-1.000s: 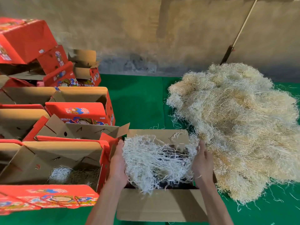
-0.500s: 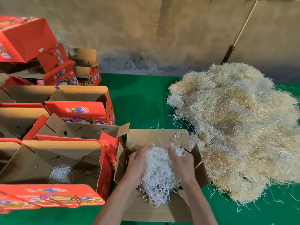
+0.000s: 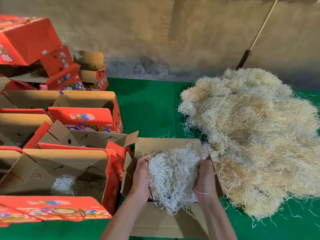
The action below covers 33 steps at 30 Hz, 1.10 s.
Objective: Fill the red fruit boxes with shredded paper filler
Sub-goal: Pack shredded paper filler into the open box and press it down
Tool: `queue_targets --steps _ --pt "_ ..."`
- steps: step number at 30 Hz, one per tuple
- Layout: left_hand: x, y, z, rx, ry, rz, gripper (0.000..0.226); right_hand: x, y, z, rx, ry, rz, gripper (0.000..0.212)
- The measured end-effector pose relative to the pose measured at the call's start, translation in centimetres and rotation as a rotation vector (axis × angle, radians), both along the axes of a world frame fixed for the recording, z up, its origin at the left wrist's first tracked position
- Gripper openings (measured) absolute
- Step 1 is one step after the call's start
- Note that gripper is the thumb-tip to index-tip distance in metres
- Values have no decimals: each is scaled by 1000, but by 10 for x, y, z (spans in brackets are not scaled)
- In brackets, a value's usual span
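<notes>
An open fruit box [image 3: 155, 146], brown cardboard on the inside, stands in front of me on the green cloth. A wad of white shredded paper [image 3: 173, 172] sits in its mouth, and strands hang over the near flap. My left hand [image 3: 141, 177] grips the wad on its left side, my right hand [image 3: 205, 177] grips it on the right, both inside the box opening. A large heap of pale shredded paper [image 3: 251, 135] lies to the right, touching the box.
To the left stand several open red fruit boxes; the nearest one [image 3: 110, 181] holds some shredded paper [image 3: 63, 185]. More red boxes [image 3: 27, 40] are stacked at the back left. A pole [image 3: 256, 35] leans on the wall behind. Green cloth [image 3: 147, 104] shows between boxes and heap.
My hands, spread wide at the box sides a second ago, squeezed the white wad together and down into the box, and now sit a little further apart around it.
</notes>
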<state>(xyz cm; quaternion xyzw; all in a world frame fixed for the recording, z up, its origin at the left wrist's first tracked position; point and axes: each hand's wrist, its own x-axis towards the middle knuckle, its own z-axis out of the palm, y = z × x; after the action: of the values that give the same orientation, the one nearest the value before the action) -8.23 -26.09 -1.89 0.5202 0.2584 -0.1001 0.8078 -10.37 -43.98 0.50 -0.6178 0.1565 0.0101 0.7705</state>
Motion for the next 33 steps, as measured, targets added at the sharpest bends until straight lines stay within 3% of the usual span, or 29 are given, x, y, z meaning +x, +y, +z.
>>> queue_targets --steps 2,5,7,8,10,14,18,22,25,26,29,31,33 --pt "-5 -8 11 188 -121 -157 57 0 7 -3 -108 21 24 42" --pt "-10 -18 16 451 -118 -385 122 2 23 -1 -241 -107 39 28" --pt "-11 -20 19 501 -46 -413 144 3 34 3 -230 -151 -25 28" --pt "-12 -19 19 488 -33 -427 146 4 36 4 -230 -135 -72 38" --pt "-16 -10 17 442 -9 -474 143 6 35 4 -255 -67 -137 57" --pt "-25 10 9 199 -28 -350 142 15 22 2 -447 -118 -186 61" --pt "-27 8 11 82 -25 -214 129 24 20 4 -568 -118 -288 66" --pt "-24 8 14 -164 27 -31 70 31 24 3 -377 -57 -354 63" --pt "-24 0 15 -314 -70 -49 15 33 23 5 -212 75 -350 49" --pt "-23 -4 12 -318 -81 -47 11 33 23 6 -158 115 -333 44" --pt "-16 -4 7 -396 -39 26 28 28 23 3 -61 166 -232 38" --pt "-7 1 1 -503 -53 31 40 18 24 -5 -121 143 -111 62" --pt "-3 3 3 -554 -24 10 45 7 30 -16 -175 95 -38 67"
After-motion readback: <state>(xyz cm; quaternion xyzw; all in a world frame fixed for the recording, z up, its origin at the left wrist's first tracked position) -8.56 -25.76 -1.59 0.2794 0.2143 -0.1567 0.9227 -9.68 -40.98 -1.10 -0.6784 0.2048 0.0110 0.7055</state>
